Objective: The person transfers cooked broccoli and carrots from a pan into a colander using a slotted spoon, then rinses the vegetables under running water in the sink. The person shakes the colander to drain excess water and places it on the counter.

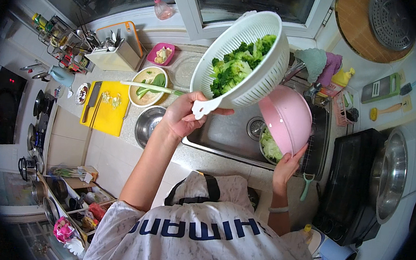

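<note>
My left hand (185,117) grips the handle of a white plastic colander (272,76), raised and tilted over the counter and sink. Chopped broccoli (241,68) lies inside it. Below and to the right, my right hand (287,167) holds a pink bowl (290,118) by its rim, tipped on its side over the stainless steel sink (222,131). Partly hidden behind the pink bowl, a bowl of pale green leafy vegetable (270,144) stands in the sink near the drain (255,128). What the pink bowl's inside holds cannot be seen.
To the left, a yellow cutting board (110,119) bears a knife (92,99), chopsticks and chopped pieces. A metal bowl (145,122), a basket with greens (142,96) and a pink dish (158,59) stand nearby. A black oven (351,183) is at right; an open window (196,13) is behind.
</note>
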Available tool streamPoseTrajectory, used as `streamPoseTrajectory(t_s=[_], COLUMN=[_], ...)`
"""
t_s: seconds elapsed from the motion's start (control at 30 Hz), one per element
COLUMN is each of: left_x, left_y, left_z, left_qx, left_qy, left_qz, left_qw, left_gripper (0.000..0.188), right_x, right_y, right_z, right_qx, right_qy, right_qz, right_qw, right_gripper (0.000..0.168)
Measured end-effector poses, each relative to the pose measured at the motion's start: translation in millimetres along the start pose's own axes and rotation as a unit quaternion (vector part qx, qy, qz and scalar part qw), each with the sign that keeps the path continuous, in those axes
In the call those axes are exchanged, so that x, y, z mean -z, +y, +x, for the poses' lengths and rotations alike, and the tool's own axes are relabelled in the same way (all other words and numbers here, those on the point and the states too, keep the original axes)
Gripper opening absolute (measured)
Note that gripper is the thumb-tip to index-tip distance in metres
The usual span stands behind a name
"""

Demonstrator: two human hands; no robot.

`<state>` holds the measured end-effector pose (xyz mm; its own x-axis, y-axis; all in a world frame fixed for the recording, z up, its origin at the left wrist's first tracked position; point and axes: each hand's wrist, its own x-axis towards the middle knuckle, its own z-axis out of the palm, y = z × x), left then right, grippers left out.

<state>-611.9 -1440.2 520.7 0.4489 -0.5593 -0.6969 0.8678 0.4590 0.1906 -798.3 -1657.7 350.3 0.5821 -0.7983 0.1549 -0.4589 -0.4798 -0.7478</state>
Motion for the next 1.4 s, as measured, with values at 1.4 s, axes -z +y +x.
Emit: streamPoseTrajectory(t_s=[1.4], left_x=[132.5], left_y=[-40.9], left_z=[78.3], left_qx=[-0.296], left_qy=[0.114], left_qz=[0.173], left_qw=[0.933], left_gripper=[0.033], right_x=[-3.4], right_y=[39.4], right_z=[-27.8], right_qx=[-0.058], right_qy=[0.015], right_qz=[0.085], right_qw=[0.995], right_gripper=[0.055])
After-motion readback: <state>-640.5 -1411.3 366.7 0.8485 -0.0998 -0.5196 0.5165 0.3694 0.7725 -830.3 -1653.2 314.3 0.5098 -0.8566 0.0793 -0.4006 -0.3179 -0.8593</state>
